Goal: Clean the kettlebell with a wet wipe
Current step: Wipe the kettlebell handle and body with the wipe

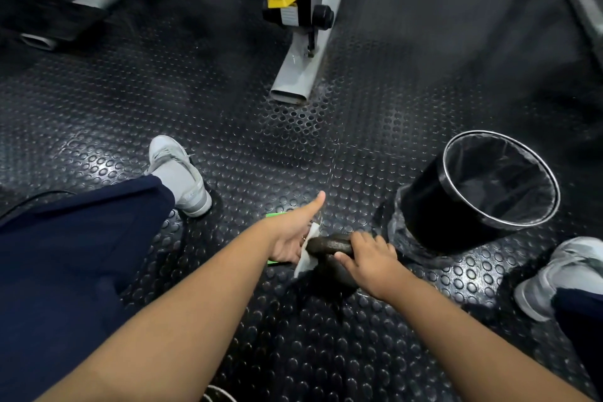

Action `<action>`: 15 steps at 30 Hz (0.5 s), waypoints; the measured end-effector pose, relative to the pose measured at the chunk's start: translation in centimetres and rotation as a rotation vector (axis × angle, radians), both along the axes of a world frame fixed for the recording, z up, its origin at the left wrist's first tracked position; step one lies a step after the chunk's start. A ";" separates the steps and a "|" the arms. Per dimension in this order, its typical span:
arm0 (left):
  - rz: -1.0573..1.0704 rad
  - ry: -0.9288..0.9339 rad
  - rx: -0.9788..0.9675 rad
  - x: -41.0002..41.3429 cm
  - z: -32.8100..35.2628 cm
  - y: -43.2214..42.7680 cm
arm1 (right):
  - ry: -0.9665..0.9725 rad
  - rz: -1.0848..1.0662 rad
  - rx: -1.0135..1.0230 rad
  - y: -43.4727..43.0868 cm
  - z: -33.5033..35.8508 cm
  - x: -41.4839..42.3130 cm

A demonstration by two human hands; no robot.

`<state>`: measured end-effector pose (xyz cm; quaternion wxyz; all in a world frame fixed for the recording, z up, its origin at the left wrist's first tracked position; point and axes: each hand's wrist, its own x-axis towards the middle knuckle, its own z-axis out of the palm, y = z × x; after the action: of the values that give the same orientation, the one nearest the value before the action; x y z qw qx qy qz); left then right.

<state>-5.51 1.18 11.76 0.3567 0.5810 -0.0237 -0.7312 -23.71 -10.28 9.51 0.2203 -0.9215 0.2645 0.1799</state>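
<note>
Black studded rubber floor [326,153] fills the head view, and on it, low and just right of centre, stands a dark kettlebell [329,246]. Its handle is uppermost and the handle's long axis runs roughly left to right across the frame; the rounded body lies below it, largely hidden by the hands. The right hand [370,263] is closed around the right end of the handle, fingers curled over the top. The left hand [293,233] presses a white wet wipe [306,254] against the left end of the handle, thumb extended up and away from the bell; the fingers are hidden behind the wipe, so their grip cannot be confirmed. A green object [275,215] shows at the edges of the left hand, mostly concealed. A black bin [473,192] with a clear liner stands just beside the kettlebell on its right, tilted in the wide-angle view. Grey shoes [181,173] and navy trousers [65,258] flank the work area. Grey machine frames [301,65] stand beyond.
</note>
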 end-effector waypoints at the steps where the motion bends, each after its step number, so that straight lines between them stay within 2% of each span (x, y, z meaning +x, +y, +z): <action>1: 0.009 -0.021 0.001 -0.4 -0.5 -0.3 | -0.008 0.002 0.001 0.0 0.0 0.0; 7: 0.053 -0.160 0.089 -2.6 -3.9 -1.5 | -0.003 0.007 0.012 -0.1 0.0 -0.3; 15: -0.222 0.031 -0.018 1.7 -0.8 -0.5 | 0.003 0.018 -0.014 0.0 -0.2 -0.1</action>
<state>-3.86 0.69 10.96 0.2793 0.5602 -0.0890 -0.7748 -23.84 -10.24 9.28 0.2118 -0.9251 0.2577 0.1815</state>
